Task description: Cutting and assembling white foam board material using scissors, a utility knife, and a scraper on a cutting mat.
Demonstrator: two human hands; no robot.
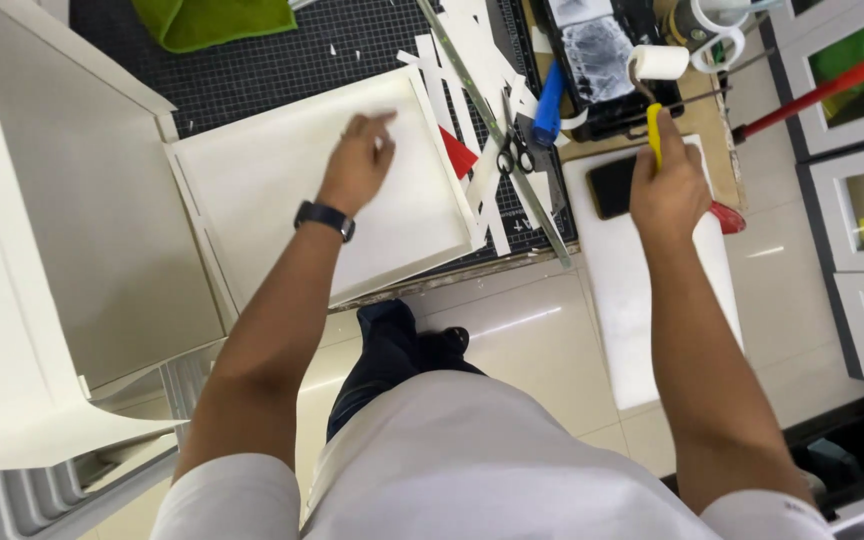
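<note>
- Step: right hand (668, 190) fist-closed on the yellow handle of a small paint roller (659, 62), over the black paint tray (602, 60).
- Left hand (357, 160) fingers loosely spread, flat on the white panel (282, 190), steadying it.
- Next likely needs the roller loaded evenly.
- Panel: matte, flat, rectangular; roller sleeve white, cylindrical.

Black cutting mat (252, 70), white board (282, 170), paper strips (472, 40), scissors (514, 150), green cloth (212, 20)
</note>
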